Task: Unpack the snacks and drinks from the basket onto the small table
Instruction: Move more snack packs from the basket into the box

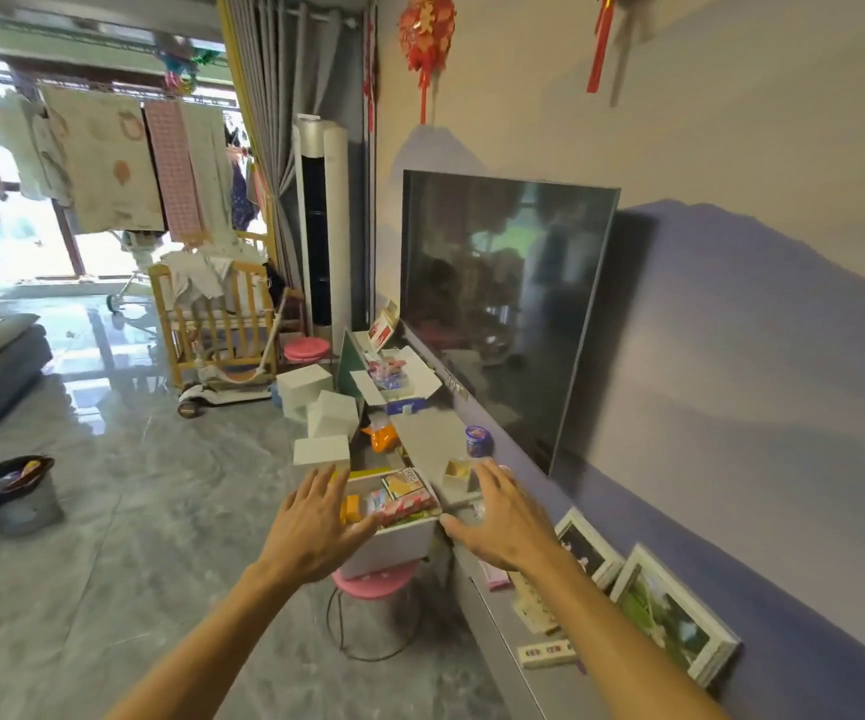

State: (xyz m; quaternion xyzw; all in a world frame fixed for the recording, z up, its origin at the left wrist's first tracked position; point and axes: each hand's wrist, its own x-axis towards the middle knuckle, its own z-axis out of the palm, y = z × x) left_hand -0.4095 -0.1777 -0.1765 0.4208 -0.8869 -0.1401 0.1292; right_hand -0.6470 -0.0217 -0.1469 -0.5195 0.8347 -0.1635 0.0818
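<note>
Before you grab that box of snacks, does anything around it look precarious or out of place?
Yes: the white box of snacks sits on a small round pink stool and overhangs its seat. Both hands, left and right, are open beside it, holding nothing.

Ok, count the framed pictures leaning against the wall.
2. The nearer framed picture leans on the wall at lower right; the second framed picture stands just beyond it, by the right hand. The arm may hide others.

open hands (316, 522), snack basket (399, 543), pink stool (373, 584)
</note>
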